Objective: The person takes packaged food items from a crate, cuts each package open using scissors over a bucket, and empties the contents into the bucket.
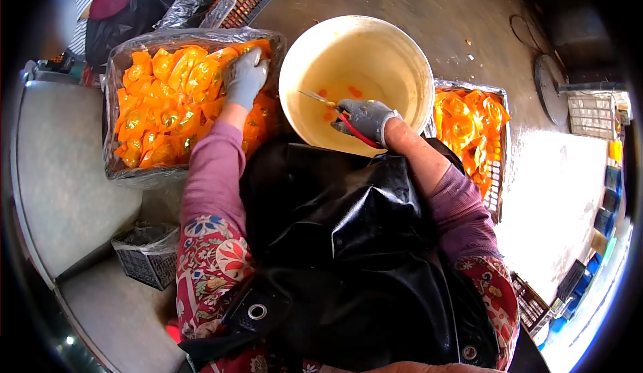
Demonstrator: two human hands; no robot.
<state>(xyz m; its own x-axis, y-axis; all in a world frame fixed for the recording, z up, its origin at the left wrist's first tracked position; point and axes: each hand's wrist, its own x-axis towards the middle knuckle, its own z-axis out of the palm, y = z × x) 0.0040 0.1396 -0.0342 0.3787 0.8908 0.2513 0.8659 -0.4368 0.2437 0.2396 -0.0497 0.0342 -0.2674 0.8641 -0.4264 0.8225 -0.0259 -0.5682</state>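
My left hand (246,78), in a grey glove, lies on the right part of a plastic-lined crate (110,98). The crate is full of shiny orange plastic packets (171,105) with gold print. Its fingers bend down and close on an orange packet, their tips partly hidden. In its grey glove, my right hand (365,119) is wrapped round small scissors (356,132) with a red handle. Their thin blades point left over the mouth of a large cream bucket (420,71). A few orange bits (354,92) lie on the bucket's bottom.
A second crate (497,172) with orange packets (465,132) stands right of the bucket. Another person's sleeve (110,4) and a further lined crate (248,4) are at upper left. A small dark crate (151,266) stands at lower left. A black apron (335,205) covers my lap.
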